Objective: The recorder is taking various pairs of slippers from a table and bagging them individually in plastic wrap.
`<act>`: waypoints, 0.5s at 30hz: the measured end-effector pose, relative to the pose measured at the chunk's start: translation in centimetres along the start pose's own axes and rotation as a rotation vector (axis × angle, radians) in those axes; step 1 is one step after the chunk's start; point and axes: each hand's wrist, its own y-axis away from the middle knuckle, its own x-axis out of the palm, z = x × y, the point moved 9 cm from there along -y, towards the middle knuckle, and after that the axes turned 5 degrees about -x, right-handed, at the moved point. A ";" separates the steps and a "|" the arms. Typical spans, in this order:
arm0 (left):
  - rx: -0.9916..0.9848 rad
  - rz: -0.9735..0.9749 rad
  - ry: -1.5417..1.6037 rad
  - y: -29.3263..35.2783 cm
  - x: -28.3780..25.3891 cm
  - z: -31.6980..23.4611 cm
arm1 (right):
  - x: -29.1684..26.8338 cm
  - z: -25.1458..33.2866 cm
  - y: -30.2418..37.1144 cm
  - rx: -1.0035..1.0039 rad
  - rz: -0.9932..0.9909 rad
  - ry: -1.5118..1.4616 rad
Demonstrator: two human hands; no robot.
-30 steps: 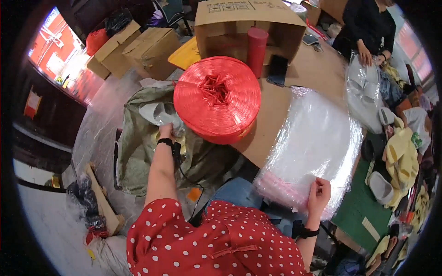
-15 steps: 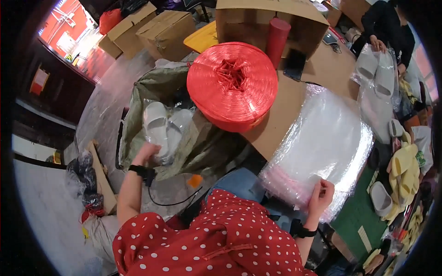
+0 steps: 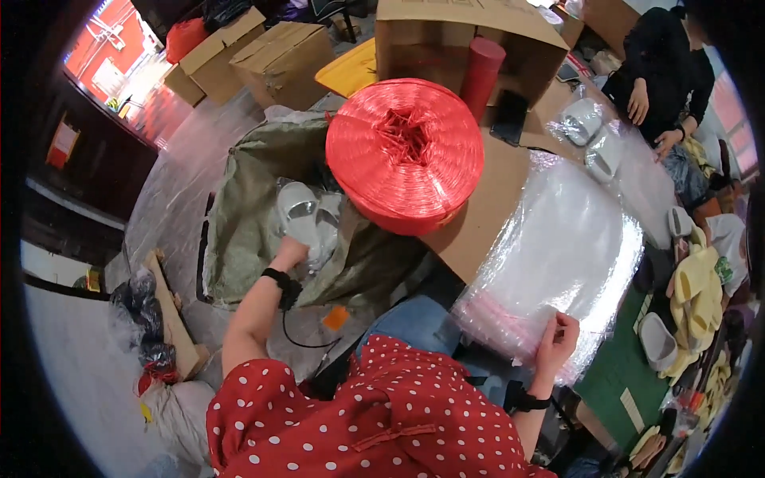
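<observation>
My left hand (image 3: 292, 252) reaches into a green woven sack (image 3: 247, 203) at the left, closed on the near end of a clear bag with a pair of light grey slippers (image 3: 304, 209) inside. Its fingertips are partly hidden. A stack of clear plastic bags (image 3: 550, 247) with pinkish near edges lies at the right. On its near part rests my right hand (image 3: 558, 338), fingers curled and pressed against the film of a bag. Between the sack and the stack stands a big roll of red plastic twine (image 3: 374, 159).
A co-worker (image 3: 665, 88) sits at the far right, hands beside another bagged pair of slippers (image 3: 603, 151). Behind the twine stand a red cylinder (image 3: 482, 76), a dark phone (image 3: 509, 115) and an open carton (image 3: 470, 20). Yellow slippers (image 3: 695, 279) pile up at the right edge.
My left hand and the bagged slippers have moved right and slightly inward within the sack. The co-worker has let go of the other bagged slippers, now lying down. My right hand stays put.
</observation>
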 end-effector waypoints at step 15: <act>-0.084 0.570 0.322 -2.5 12.3 -2.4 | -0.5 0.1 0.1 0.035 -0.055 0.004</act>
